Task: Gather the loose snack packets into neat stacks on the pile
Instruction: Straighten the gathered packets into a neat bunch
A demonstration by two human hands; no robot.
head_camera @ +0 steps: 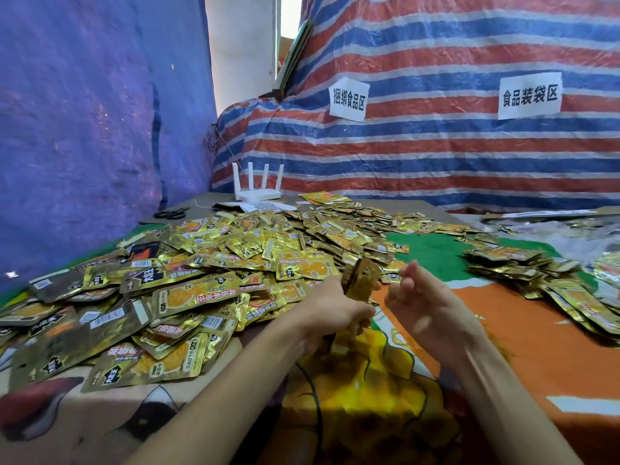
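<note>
I see a small bundle of gold foil snack packets (359,276) standing on edge above the printed cloth, gripped from below by the left hand (335,308), fingers wrapped round its lower end. The right hand (423,298) hangs just beside the bundle, not touching it. Its fingers are loose and blurred, with nothing in them.

Left of the hands: the big heap of loose gold and orange packets (214,263), spreading to the table's far edge. It hides most of the cloth on that side.

Right, well apart: a lower, tidier row of stacked packets (523,268).

Between the two, bare green and orange tablecloth (432,253).

Far edge: white four-antenna router (257,191), black scissors (171,214).

Behind: red, white and blue striped tarp (436,152) bearing two white paper signs (529,95).
</note>
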